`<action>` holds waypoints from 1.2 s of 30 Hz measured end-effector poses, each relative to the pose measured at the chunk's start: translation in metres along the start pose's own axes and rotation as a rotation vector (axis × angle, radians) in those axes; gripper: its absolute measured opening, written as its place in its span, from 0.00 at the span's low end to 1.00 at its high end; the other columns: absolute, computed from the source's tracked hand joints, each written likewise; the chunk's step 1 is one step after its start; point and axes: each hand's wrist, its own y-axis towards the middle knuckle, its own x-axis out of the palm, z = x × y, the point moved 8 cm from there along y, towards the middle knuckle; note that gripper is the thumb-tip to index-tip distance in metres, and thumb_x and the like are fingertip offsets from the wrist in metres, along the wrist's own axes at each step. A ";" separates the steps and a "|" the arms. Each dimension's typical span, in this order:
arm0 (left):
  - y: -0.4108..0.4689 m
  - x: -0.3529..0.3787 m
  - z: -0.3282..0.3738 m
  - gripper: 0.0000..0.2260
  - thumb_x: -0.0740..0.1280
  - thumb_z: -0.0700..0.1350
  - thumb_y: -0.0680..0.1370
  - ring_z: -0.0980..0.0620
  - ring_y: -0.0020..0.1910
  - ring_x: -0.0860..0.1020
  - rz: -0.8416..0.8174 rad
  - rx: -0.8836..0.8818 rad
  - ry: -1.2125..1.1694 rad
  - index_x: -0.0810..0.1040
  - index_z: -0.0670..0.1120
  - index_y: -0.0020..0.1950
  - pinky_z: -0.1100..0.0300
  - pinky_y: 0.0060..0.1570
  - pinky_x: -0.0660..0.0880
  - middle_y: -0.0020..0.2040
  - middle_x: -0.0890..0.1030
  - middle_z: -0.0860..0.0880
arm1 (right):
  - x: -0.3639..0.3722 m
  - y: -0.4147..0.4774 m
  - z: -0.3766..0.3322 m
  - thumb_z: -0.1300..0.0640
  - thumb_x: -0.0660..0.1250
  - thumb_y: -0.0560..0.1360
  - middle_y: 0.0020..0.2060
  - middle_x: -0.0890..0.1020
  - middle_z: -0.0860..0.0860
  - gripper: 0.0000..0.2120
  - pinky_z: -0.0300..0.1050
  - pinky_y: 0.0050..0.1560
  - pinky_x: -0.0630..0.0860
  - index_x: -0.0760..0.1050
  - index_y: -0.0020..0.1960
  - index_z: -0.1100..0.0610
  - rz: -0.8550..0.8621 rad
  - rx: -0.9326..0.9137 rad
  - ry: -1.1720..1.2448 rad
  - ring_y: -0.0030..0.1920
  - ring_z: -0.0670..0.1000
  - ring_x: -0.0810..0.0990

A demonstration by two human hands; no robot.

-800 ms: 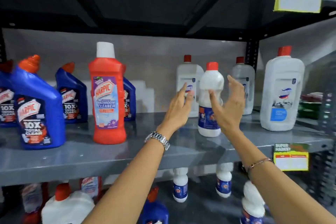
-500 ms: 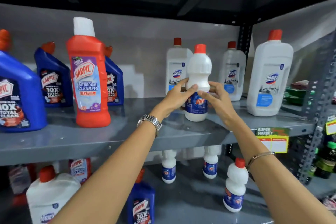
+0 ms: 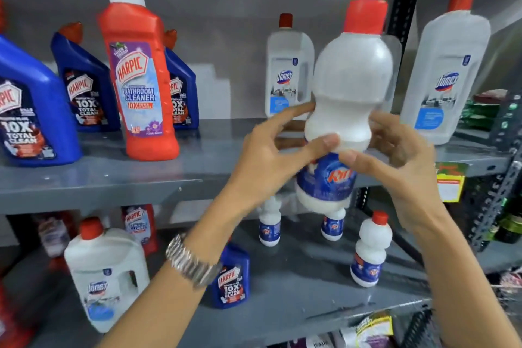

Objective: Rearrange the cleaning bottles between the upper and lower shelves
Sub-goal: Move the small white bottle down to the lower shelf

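A white Rin bottle (image 3: 348, 87) with a red cap and blue label hangs in front of the upper shelf (image 3: 113, 178), lifted off it. My left hand (image 3: 271, 150) grips its waist from the left and my right hand (image 3: 395, 155) grips it from the right. The upper shelf holds a red Harpic bathroom cleaner (image 3: 138, 79), blue Harpic bottles (image 3: 31, 110) and white Domex bottles (image 3: 446, 73). On the lower shelf (image 3: 296, 291) stand small Rin bottles (image 3: 370, 251), a blue Harpic bottle (image 3: 233, 280) and a white Domex bottle (image 3: 104, 277).
A dark perforated upright (image 3: 497, 195) borders the shelves on the right, with green packets (image 3: 485, 113) and dark bottles (image 3: 508, 226) beyond it. A yellow price tag (image 3: 449, 183) hangs on the upper shelf's edge. Packets (image 3: 372, 328) lie below the lower shelf.
Both hands closed on the Rin bottle and lifted it off the upper shelf toward me. The camera has moved closer and tilted down.
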 end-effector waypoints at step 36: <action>-0.114 0.062 -0.385 0.25 0.70 0.37 0.73 0.55 0.61 0.74 0.001 -0.759 -0.121 0.67 0.48 0.68 0.50 0.65 0.72 0.65 0.76 0.48 | 0.024 -0.143 0.366 0.68 0.77 0.61 0.56 0.82 0.53 0.29 0.41 0.52 0.80 0.74 0.61 0.58 -0.220 0.721 0.010 0.54 0.47 0.82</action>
